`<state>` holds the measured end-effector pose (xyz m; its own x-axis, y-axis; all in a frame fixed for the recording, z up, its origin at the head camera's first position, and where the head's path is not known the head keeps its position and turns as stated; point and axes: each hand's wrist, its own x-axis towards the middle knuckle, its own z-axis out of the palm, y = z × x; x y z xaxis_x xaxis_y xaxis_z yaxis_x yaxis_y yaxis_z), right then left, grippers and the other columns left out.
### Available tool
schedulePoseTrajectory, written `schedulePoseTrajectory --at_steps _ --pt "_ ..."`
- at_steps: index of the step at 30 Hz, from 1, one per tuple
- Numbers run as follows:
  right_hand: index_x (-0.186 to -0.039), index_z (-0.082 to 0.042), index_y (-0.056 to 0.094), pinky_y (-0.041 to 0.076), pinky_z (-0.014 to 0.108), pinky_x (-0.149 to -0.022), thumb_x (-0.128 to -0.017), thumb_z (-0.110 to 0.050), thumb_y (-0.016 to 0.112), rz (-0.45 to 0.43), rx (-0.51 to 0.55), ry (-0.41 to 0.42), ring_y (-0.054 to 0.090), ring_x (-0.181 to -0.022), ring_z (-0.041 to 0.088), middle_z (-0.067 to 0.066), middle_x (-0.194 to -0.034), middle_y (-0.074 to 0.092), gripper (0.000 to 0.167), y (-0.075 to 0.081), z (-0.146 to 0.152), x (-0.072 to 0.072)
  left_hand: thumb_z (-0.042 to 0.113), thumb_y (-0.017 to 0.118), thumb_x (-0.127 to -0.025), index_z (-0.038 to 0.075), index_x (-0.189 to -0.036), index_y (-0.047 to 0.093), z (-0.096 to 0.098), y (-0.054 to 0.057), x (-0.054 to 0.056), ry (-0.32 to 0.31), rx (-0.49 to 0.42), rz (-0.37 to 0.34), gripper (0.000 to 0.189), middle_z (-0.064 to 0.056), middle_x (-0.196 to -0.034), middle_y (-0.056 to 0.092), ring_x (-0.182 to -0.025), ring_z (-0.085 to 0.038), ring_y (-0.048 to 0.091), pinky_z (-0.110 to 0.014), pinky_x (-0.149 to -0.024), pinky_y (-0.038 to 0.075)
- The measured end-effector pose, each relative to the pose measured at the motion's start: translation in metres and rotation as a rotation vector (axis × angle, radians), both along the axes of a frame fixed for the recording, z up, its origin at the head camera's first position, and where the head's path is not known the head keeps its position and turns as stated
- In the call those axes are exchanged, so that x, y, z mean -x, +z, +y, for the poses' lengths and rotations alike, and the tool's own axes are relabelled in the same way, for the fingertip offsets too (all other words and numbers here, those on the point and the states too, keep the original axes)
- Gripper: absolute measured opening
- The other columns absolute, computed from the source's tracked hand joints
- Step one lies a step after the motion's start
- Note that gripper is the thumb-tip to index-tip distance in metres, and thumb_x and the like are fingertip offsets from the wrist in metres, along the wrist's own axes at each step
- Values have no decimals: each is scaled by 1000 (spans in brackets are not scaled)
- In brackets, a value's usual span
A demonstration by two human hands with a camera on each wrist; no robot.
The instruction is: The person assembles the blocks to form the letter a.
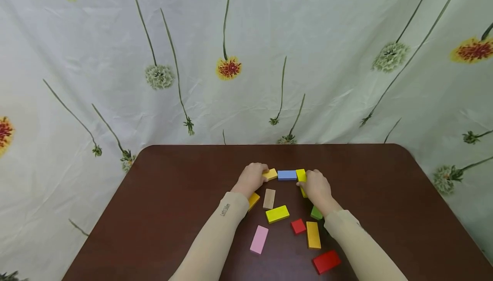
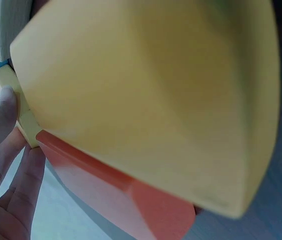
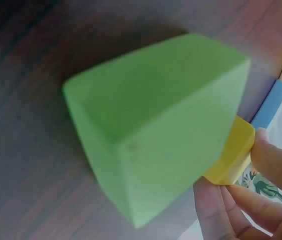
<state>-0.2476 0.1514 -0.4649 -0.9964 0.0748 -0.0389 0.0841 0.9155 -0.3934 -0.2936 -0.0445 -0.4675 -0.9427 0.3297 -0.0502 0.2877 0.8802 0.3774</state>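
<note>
My left hand (image 1: 251, 179) pinches a pale yellow block (image 1: 271, 174) near the table's far edge, the thumb on one side and fingers on the other. A blue block (image 1: 286, 175) lies end to end with it. At the blue block's right end, my right hand (image 1: 316, 187) holds a yellow block (image 1: 301, 178) between thumb and fingers. An orange-yellow block (image 1: 253, 200) is partly under the left wrist. Beside it, a red block (image 2: 106, 185) shows only in the left wrist view. A green block (image 3: 165, 120) sits close below the right hand.
Between the forearms lie a beige block (image 1: 269, 198), a lime-yellow block (image 1: 277, 214), a pink block (image 1: 259, 239), a small red block (image 1: 298, 226), another orange-yellow block (image 1: 313, 234) and a larger red block (image 1: 326, 261). A flowered cloth (image 1: 250, 101) hangs behind the brown table (image 1: 173, 186).
</note>
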Motion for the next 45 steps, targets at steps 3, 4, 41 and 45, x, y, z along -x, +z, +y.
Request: schedulePoseTrajectory --at_steps 3,4,41,45 --pt "-118 14 62 58 42 -79 -86 -23 77 5 0 6 62 -84 32 26 -106 63 51 2 0 0 14 71 -90 8 -119 70 0 -1 2 -2 8 16 30 -10 -120 69 -102 -23 63 -35 -93 53" --pt "-119 15 61 58 43 -80 -86 -22 77 2 4 7 63 -85 34 27 -107 63 52 3 1 0 14 72 -89 8 -119 70 0 -1 2 -4 9 20 30 -10 -119 69 -102 -23 63 -35 -93 53" --pt "-141 -4 53 40 59 -106 -88 -25 74 -84 140 367 45 -133 46 25 -143 51 61 -4 51 -19 15 71 -90 8 -120 70 -1 -6 0 -9 28 24 30 -10 -122 69 -112 -25 63 -37 -99 51" --pt "-144 -6 50 35 64 -108 -90 -29 72 -110 141 392 35 -139 50 24 -148 46 62 -6 56 -20 15 71 -90 9 -120 70 -2 -5 0 0 27 29 30 -9 -121 69 -109 -24 63 -36 -98 52"
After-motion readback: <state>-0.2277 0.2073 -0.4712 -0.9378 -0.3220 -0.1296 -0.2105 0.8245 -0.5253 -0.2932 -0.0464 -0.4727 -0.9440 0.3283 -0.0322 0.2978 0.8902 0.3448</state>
